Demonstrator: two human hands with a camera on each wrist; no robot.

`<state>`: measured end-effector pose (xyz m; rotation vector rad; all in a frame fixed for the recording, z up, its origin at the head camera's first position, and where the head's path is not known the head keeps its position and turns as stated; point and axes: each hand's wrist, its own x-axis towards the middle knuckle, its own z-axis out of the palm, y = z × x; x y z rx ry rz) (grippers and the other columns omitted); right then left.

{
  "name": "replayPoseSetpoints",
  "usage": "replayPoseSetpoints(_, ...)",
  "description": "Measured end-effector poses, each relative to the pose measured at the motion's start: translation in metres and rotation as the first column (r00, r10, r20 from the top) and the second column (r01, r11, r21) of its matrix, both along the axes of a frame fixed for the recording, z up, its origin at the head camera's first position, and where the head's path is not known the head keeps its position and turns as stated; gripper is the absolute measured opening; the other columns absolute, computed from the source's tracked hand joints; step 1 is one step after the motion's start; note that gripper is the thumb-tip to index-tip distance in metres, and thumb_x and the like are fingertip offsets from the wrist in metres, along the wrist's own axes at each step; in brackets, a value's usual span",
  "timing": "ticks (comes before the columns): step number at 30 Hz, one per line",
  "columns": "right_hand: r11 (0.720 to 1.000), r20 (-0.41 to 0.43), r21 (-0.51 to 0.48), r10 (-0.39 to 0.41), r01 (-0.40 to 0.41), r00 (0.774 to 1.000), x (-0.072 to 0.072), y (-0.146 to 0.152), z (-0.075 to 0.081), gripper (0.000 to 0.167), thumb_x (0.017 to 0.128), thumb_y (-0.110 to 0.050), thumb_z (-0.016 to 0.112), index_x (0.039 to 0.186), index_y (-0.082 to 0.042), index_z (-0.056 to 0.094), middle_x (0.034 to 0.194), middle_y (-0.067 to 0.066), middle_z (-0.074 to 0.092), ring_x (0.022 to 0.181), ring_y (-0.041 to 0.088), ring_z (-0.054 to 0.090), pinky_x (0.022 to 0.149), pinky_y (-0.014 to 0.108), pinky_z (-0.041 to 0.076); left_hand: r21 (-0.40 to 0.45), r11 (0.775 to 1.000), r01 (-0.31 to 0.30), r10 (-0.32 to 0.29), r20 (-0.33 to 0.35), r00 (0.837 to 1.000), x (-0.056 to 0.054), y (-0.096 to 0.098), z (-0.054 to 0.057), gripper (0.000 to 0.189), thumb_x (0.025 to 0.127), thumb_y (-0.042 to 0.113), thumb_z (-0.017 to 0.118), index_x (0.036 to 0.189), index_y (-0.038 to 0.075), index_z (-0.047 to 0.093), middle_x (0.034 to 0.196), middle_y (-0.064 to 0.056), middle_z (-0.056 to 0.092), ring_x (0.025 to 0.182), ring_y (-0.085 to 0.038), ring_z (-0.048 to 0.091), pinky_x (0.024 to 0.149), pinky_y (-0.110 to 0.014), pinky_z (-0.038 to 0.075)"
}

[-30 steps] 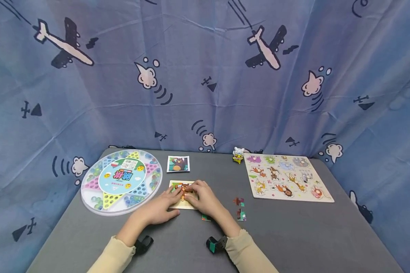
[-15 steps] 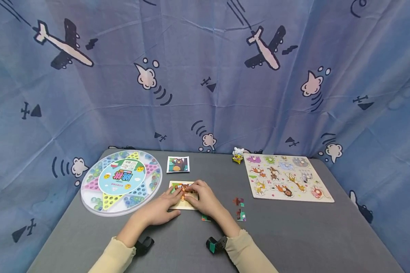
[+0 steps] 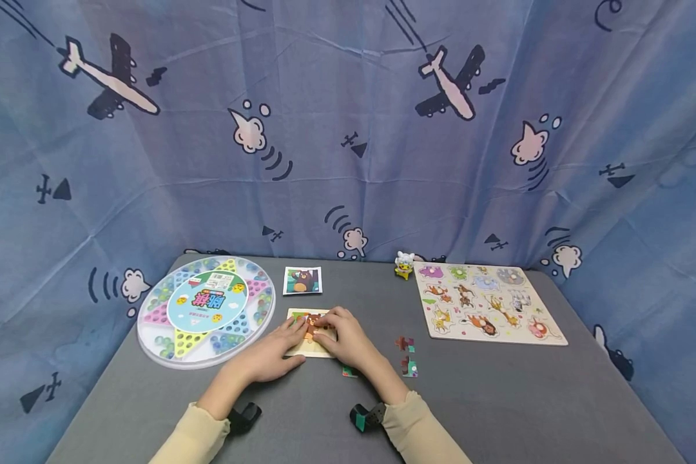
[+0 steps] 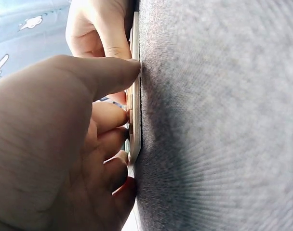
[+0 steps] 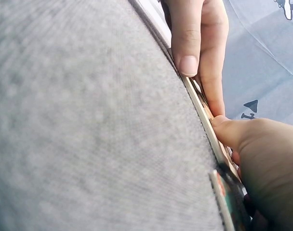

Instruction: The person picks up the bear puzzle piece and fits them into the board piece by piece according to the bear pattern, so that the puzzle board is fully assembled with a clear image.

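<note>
A small wooden jigsaw board (image 3: pixel 305 348) with a brown bear picture lies flat on the grey table, under both hands. My left hand (image 3: pixel 272 353) rests on its left part with long fingers reaching over the picture; the thumb (image 4: pixel 122 70) touches the near edge. From the right, my right hand (image 3: pixel 348 336) bends over the board, thumb and fingers pinching a brown bear puzzle piece (image 3: pixel 311 328). Its fingertips are partly hidden. Loose puzzle pieces lie to the right: a reddish-brown one (image 3: pixel 405 343), a dark one (image 3: pixel 408 367), and a green one (image 3: pixel 349 372) beside my right wrist.
A round Chinese checkers set (image 3: pixel 209 309) stands at the left. Behind the board lies a bear picture card (image 3: pixel 303 281). A small toy figure (image 3: pixel 404 265) and a large animal peg puzzle (image 3: pixel 490 303) are at the back right. A patterned curtain (image 3: pixel 348 129) rises behind.
The fingers shift slightly on the bear picture, and the board sits a touch further left. The white and blue patch near the bear's head no longer shows. Other things stay put.
</note>
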<state>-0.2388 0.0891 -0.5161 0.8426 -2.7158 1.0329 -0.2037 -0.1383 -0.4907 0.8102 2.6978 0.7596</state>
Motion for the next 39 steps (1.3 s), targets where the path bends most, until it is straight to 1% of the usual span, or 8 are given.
replayPoseSetpoints(4, 1.000, 0.006, 0.001, -0.002, 0.002, 1.000, 0.0007, 0.0001, 0.0001, 0.022, 0.098, -0.021, 0.079, 0.116, -0.009, 0.079, 0.113, 0.004, 0.067, 0.100, 0.018, 0.059, 0.085, 0.036, 0.052, -0.007, 1.000, -0.001, 0.001, 0.001, 1.000, 0.0003, 0.0010, -0.0007, 0.068, 0.107, 0.030, 0.063, 0.162, -0.002, 0.039, 0.173, -0.018, 0.029, 0.161, -0.042, 0.019, 0.129, -0.059, 0.023)
replayPoseSetpoints(11, 1.000, -0.003, -0.002, 0.003, -0.003, 1.000, 0.0013, 0.0003, 0.0008, 0.020, 0.097, -0.019, 0.079, 0.114, -0.009, 0.079, 0.110, 0.004, 0.067, 0.101, 0.019, 0.059, 0.087, 0.038, 0.052, -0.020, 1.000, -0.011, 0.011, 0.009, 1.000, 0.0016, 0.0033, 0.0019, 0.068, 0.107, 0.031, 0.063, 0.162, -0.002, 0.039, 0.173, -0.018, 0.029, 0.162, -0.041, 0.020, 0.130, -0.058, 0.023)
replayPoseSetpoints(18, 1.000, 0.000, 0.005, 0.002, -0.002, 1.000, 0.0012, 0.0006, 0.0006, 0.019, 0.097, -0.019, 0.079, 0.113, -0.010, 0.079, 0.108, 0.004, 0.066, 0.101, 0.019, 0.059, 0.088, 0.039, 0.052, -0.015, 1.000, -0.009, 0.009, -0.002, 1.000, 0.0011, 0.0034, 0.0014, 0.067, 0.107, 0.031, 0.063, 0.161, -0.003, 0.041, 0.172, -0.020, 0.030, 0.161, -0.043, 0.021, 0.129, -0.060, 0.024)
replayPoseSetpoints(23, 1.000, -0.026, 0.009, -0.002, 0.002, 1.000, -0.0007, -0.0007, 0.0003, 0.020, 0.096, -0.019, 0.079, 0.114, -0.009, 0.078, 0.110, 0.005, 0.067, 0.102, 0.021, 0.060, 0.090, 0.040, 0.053, -0.038, 0.999, -0.008, 0.008, -0.008, 1.000, 0.0000, 0.0033, 0.0016, 0.068, 0.108, 0.031, 0.062, 0.162, -0.001, 0.038, 0.173, -0.018, 0.027, 0.162, -0.041, 0.019, 0.130, -0.058, 0.023)
replayPoseSetpoints(28, 1.000, -0.041, -0.005, -0.004, 0.004, 0.999, -0.0021, -0.0028, 0.0012, 0.019, 0.095, -0.018, 0.080, 0.110, -0.007, 0.078, 0.109, 0.006, 0.068, 0.103, 0.023, 0.061, 0.092, 0.041, 0.053, -0.043, 0.999, -0.013, 0.012, -0.013, 1.000, -0.0016, 0.0028, 0.0018, 0.068, 0.108, 0.030, 0.062, 0.163, 0.000, 0.038, 0.174, -0.017, 0.026, 0.162, -0.040, 0.018, 0.130, -0.058, 0.022)
replayPoseSetpoints(35, 0.999, 0.007, -0.025, -0.027, 0.027, 1.000, -0.0009, -0.0041, -0.0001, 0.020, 0.094, -0.018, 0.080, 0.111, -0.008, 0.078, 0.109, 0.005, 0.068, 0.101, 0.020, 0.060, 0.089, 0.040, 0.053, -0.039, 0.999, -0.005, 0.006, 0.001, 1.000, -0.0012, 0.0024, -0.0001, 0.066, 0.108, 0.030, 0.061, 0.163, 0.002, 0.038, 0.175, -0.016, 0.024, 0.162, -0.041, 0.017, 0.129, -0.060, 0.023)
replayPoseSetpoints(39, 0.999, 0.018, -0.037, -0.036, 0.036, 0.999, 0.0003, -0.0041, -0.0017, 0.019, 0.095, -0.018, 0.079, 0.112, -0.010, 0.079, 0.108, 0.003, 0.067, 0.100, 0.019, 0.059, 0.088, 0.039, 0.053, -0.034, 0.999, 0.000, 0.000, 0.006, 1.000, -0.0004, 0.0026, -0.0003, 0.065, 0.108, 0.029, 0.061, 0.163, 0.002, 0.039, 0.175, -0.017, 0.024, 0.162, -0.042, 0.016, 0.129, -0.060, 0.023)
